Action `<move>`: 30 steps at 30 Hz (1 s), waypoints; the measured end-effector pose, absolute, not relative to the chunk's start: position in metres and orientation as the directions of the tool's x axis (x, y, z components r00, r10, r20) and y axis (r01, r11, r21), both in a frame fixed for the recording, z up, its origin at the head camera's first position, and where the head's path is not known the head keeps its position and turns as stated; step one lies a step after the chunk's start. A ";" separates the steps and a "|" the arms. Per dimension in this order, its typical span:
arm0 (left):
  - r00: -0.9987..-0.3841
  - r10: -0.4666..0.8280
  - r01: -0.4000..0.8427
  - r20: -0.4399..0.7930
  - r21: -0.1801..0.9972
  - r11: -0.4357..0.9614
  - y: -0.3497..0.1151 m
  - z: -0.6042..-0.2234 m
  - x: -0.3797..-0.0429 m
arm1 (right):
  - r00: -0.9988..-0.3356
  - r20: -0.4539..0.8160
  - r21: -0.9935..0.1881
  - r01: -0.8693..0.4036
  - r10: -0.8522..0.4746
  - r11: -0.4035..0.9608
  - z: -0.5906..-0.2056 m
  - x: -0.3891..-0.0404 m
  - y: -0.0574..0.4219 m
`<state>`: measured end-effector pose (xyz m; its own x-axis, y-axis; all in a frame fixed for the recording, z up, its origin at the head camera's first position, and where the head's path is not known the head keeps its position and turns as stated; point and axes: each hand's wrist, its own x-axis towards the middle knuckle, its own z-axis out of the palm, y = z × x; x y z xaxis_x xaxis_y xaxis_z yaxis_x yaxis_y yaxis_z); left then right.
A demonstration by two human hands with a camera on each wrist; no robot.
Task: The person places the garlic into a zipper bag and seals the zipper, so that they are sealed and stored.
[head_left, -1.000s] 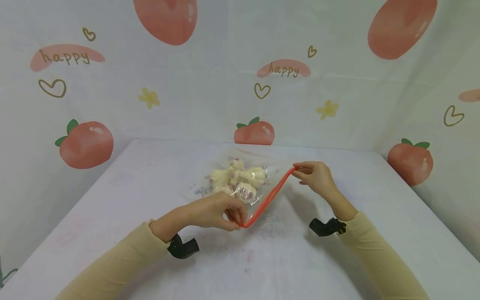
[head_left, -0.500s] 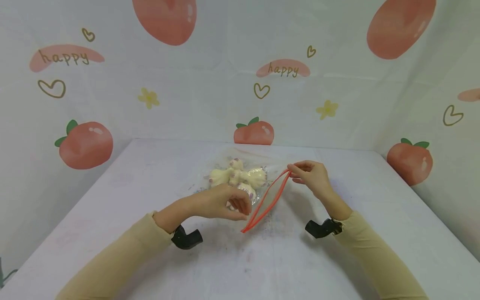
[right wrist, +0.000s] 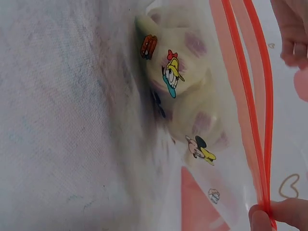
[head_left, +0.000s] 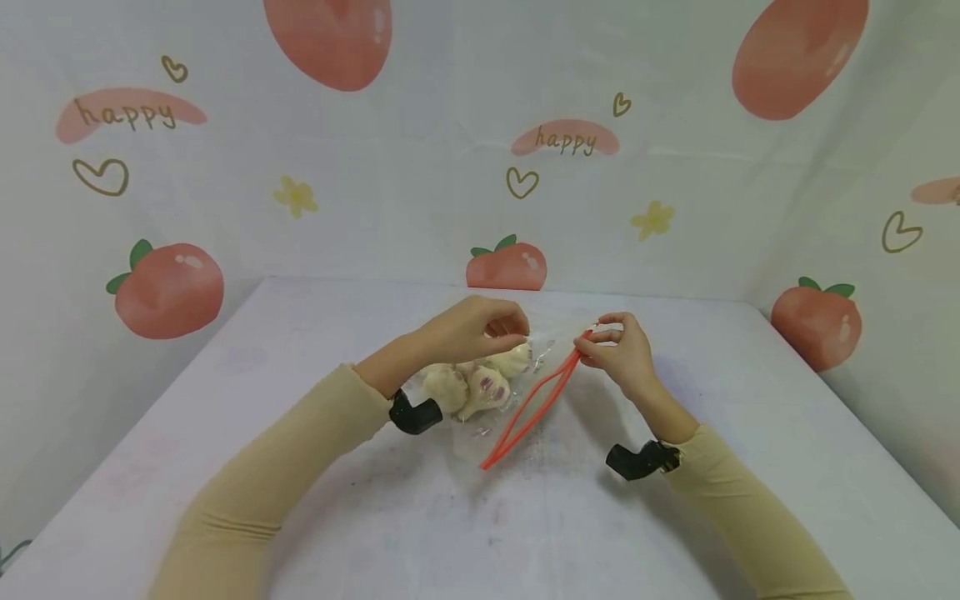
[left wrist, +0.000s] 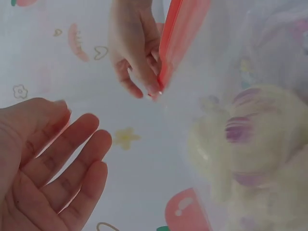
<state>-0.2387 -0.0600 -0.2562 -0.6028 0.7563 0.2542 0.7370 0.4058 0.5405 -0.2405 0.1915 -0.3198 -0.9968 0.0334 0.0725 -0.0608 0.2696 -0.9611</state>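
A clear zip bag with a red zip edge and printed cartoon figures holds several whitish garlic bulbs with purple patches. My right hand pinches the far right corner of that red edge between thumb and fingers. The zip lips stand apart along their middle, as the right wrist view shows. Over the bag hovers my left hand, fingers loosely bent and holding nothing; it hides some of the bulbs in the head view. In the left wrist view, the left hand's fingers are spread beside the bag.
A white tabletop lies beneath everything. Behind it hangs a white cloth printed with peaches, hearts and flowers. Black curved camera mounts are worn on both wrists, the left mount close to the bulbs.
My left hand has let go of the near corner of the red edge and moved away and up over the garlic. The zip lips have parted. The right hand keeps its pinch with little movement.
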 end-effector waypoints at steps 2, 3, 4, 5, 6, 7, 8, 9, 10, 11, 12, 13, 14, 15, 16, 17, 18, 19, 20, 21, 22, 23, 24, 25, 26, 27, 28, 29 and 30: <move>-0.613 0.747 0.738 0.258 0.525 0.424 -0.053 -0.253 -0.245 | -0.997 0.057 -0.968 -0.045 0.043 0.245 -0.319 -0.241 0.191; -0.618 0.743 0.737 0.257 0.519 0.433 -0.049 -0.252 -0.248 | -0.998 0.052 -0.970 -0.040 0.046 0.239 -0.319 -0.241 0.191; -0.621 0.740 0.737 0.258 0.512 0.440 -0.046 -0.251 -0.252 | -0.998 0.051 -0.972 -0.039 0.047 0.233 -0.319 -0.241 0.191; -0.622 0.738 0.740 0.260 0.504 0.446 -0.043 -0.250 -0.255 | -0.997 0.053 -0.972 -0.040 0.047 0.230 -0.319 -0.241 0.190; -0.624 0.736 0.742 0.262 0.493 0.454 -0.039 -0.249 -0.258 | -0.997 0.054 -0.974 -0.041 0.048 0.225 -0.319 -0.241 0.190; -0.626 0.733 0.742 0.265 0.490 0.457 -0.036 -0.248 -0.262 | -0.997 0.055 -0.974 -0.043 0.048 0.221 -0.318 -0.241 0.190; -0.629 0.729 0.743 0.269 0.483 0.463 -0.033 -0.248 -0.265 | -0.997 0.056 -0.975 -0.045 0.047 0.218 -0.318 -0.241 0.189; -0.634 0.725 0.743 0.270 0.473 0.473 -0.030 -0.248 -0.268 | -0.997 0.058 -0.976 -0.047 0.045 0.211 -0.318 -0.241 0.189; -0.636 0.721 0.746 0.275 0.458 0.484 -0.028 -0.248 -0.271 | -0.997 0.060 -0.978 -0.050 0.043 0.204 -0.318 -0.240 0.188; -0.639 0.717 0.748 0.279 0.443 0.495 -0.024 -0.248 -0.273 | -0.997 0.061 -0.978 -0.052 0.040 0.200 -0.318 -0.240 0.187; -0.642 0.714 0.750 0.280 0.427 0.506 -0.021 -0.248 -0.275 | -0.997 0.061 -0.979 -0.052 0.038 0.197 -0.317 -0.239 0.187; -0.642 0.712 0.753 0.285 0.409 0.516 -0.018 -0.248 -0.276 | -0.997 0.066 -0.979 -0.059 0.031 0.195 -0.317 -0.238 0.186; -0.643 0.711 0.755 0.284 0.390 0.527 -0.015 -0.248 -0.278 | -0.997 0.068 -0.979 -0.061 0.026 0.195 -0.317 -0.238 0.186; -0.642 0.712 0.758 0.284 0.371 0.536 -0.012 -0.249 -0.279 | -0.997 0.071 -0.979 -0.065 0.021 0.195 -0.316 -0.237 0.185; -0.642 0.713 0.760 0.283 0.356 0.544 -0.009 -0.249 -0.279 | -0.997 0.075 -0.978 -0.070 0.017 0.199 -0.316 -0.237 0.184; -0.642 0.714 0.761 0.280 0.343 0.550 -0.007 -0.250 -0.280 | -0.997 0.078 -0.976 -0.074 0.014 0.203 -0.316 -0.237 0.184; -0.641 0.717 0.763 0.276 0.333 0.554 -0.004 -0.251 -0.281 | -0.997 0.083 -0.975 -0.079 0.011 0.208 -0.316 -0.236 0.183; -0.640 0.719 0.764 0.272 0.323 0.558 -0.001 -0.252 -0.281 | -0.996 0.086 -0.973 -0.083 0.009 0.214 -0.315 -0.236 0.183; -0.641 0.721 0.764 0.265 0.316 0.563 0.001 -0.253 -0.282 | -0.996 0.088 -0.972 -0.083 0.010 0.220 -0.315 -0.236 0.183; -0.641 0.721 0.764 0.261 0.307 0.568 0.003 -0.254 -0.283 | -0.996 0.091 -0.971 -0.087 0.009 0.224 -0.315 -0.236 0.182; -0.642 0.722 0.764 0.257 0.297 0.573 0.005 -0.255 -0.283 | -0.996 0.093 -0.969 -0.089 0.008 0.229 -0.315 -0.236 0.182; -0.642 0.723 0.764 0.254 0.288 0.577 0.007 -0.256 -0.284 | -0.995 0.096 -0.968 -0.092 0.006 0.234 -0.315 -0.236 0.181; -0.641 0.725 0.765 0.251 0.280 0.580 0.009 -0.256 -0.285 | -0.995 0.098 -0.967 -0.094 0.006 0.238 -0.315 -0.236 0.181; -0.642 0.725 0.765 0.248 0.274 0.583 0.010 -0.257 -0.286 | -0.995 0.100 -0.966 -0.096 0.004 0.241 -0.314 -0.236 0.181; -0.643 0.725 0.765 0.247 0.269 0.586 0.012 -0.258 -0.287 | -0.995 0.102 -0.965 -0.099 0.002 0.243 -0.314 -0.236 0.181; -0.642 0.726 0.765 0.246 0.265 0.587 0.013 -0.259 -0.288 | -0.995 0.104 -0.964 -0.100 0.000 0.246 -0.314 -0.236 0.181; -0.643 0.726 0.764 0.243 0.265 0.588 0.014 -0.260 -0.289 | -0.994 0.106 -0.962 -0.103 -0.001 0.251 -0.314 -0.236 0.181; -0.642 0.728 0.765 0.240 0.269 0.586 0.015 -0.262 -0.290 | -0.994 0.109 -0.961 -0.106 -0.002 0.256 -0.314 -0.235 0.181; -0.640 0.730 0.766 0.239 0.271 0.583 0.017 -0.263 -0.291 | -0.994 0.113 -0.959 -0.110 -0.003 0.262 -0.314 -0.235 0.181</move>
<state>-0.2915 0.0167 -0.2629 -0.6403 0.7302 0.2385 0.7659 0.5829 0.2714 -0.2349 0.1805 -0.3136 -0.9936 -0.0029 0.1129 -0.1097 0.2622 -0.9588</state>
